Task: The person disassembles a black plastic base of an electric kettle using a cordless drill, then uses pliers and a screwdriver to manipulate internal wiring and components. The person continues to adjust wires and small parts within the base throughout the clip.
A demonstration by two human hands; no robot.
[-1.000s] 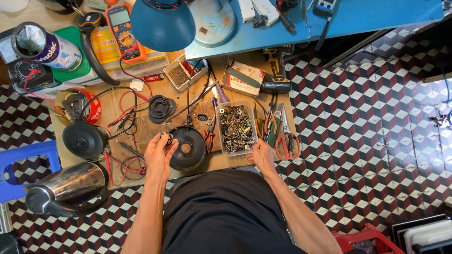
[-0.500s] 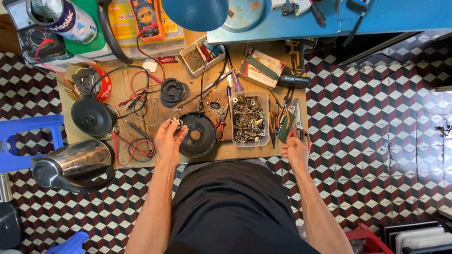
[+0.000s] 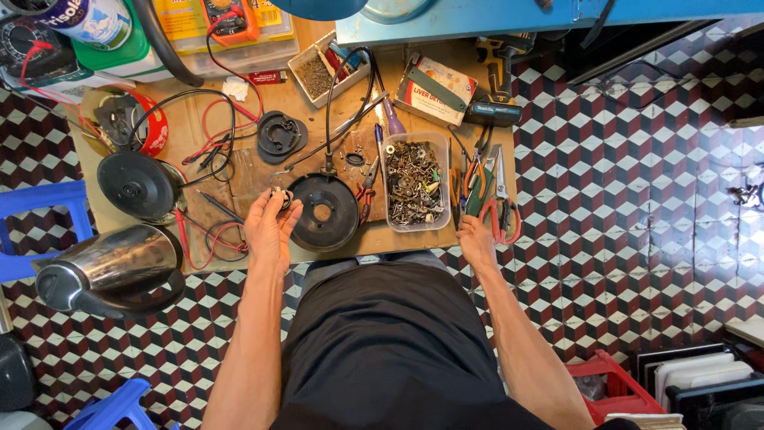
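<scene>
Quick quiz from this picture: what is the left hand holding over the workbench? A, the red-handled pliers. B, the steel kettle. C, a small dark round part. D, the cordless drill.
C: the left hand pinches a small dark round part at its fingertips, beside the black round base; the pliers lie by the right hand, and the kettle and drill lie untouched.

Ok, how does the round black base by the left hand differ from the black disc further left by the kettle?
The round black base lies open side up, showing a raised rim, a centre hole and a black cord from its top edge; the black disc shows a smooth, closed face with a small centre. The base sits beside the left hand, which holds a small part; the disc lies apart, above the steel kettle. Both are round, black and flat on the wooden board.
</scene>
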